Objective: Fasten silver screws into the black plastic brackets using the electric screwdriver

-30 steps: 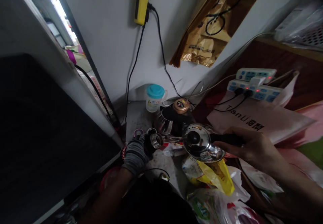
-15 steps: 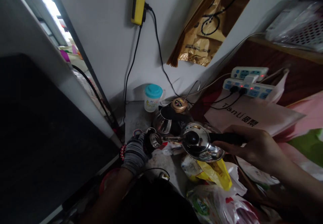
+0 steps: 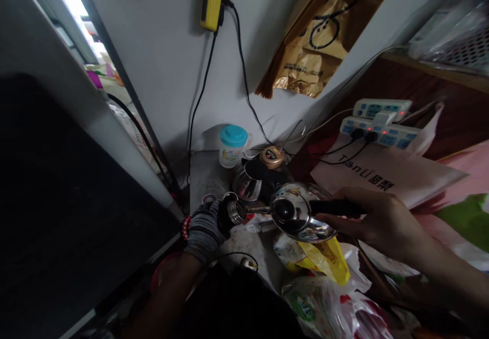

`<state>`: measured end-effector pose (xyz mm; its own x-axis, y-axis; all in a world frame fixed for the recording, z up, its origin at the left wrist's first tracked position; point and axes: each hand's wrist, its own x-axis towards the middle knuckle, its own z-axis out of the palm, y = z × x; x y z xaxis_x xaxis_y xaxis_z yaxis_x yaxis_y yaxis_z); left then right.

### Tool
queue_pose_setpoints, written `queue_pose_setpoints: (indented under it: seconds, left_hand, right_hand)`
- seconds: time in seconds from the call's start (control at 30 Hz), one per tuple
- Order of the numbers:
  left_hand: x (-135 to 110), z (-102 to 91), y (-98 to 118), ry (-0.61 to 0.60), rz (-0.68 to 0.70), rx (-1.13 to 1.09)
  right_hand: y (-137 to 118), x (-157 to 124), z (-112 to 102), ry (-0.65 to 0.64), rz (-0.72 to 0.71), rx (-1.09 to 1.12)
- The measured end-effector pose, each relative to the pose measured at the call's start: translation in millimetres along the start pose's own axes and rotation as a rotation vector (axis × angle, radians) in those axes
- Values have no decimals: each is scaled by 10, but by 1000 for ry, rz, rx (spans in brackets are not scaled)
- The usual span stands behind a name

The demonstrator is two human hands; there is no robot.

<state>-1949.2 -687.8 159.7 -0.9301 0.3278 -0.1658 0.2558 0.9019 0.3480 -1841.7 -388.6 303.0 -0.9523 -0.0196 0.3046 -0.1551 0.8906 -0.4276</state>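
My right hand (image 3: 376, 222) grips the black handle of a shiny steel kettle (image 3: 300, 212), which is tipped to the left. Its thin spout reaches the open mouth of a dark flask (image 3: 232, 210). My left hand (image 3: 203, 229), in a grey striped glove, is wrapped round that flask and holds it slightly tilted towards the spout. Both sit low over a small cluttered surface by the white wall.
Behind the kettle stand a second steel pot with a gold lid (image 3: 263, 176) and a white cup with a teal lid (image 3: 232, 146). Power strips (image 3: 382, 122) with plugged cables lie on a pink bag (image 3: 385, 173) at right. Plastic bags (image 3: 317, 262) pile up in front. A dark panel (image 3: 64, 211) fills the left.
The kettle has shifted slightly left and tipped a little more towards the flask. My left hand and the flask have stayed almost in place.
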Motion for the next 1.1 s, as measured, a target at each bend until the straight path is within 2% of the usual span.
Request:
queue_pose_setpoints:
  seconds: [0.33,0.57,0.67,0.83,1.1]
  left_hand:
    - [99,39,-78,14,20,-32]
    - [176,-48,-73,16,68,-26]
    - [226,-88,-87,12,84,-18]
    - [356,-110,-137,5,132,-13]
    - [615,-99,-192,7,190,-20]
  right_hand:
    - [-9,-36,101,-22,125,65]
    - [28,-71,225,-28,249,97]
    - [63,-86,281,-83,308,138]
    - [54,-71,298,-86,420,188]
    - [85,15,320,-85,423,156]
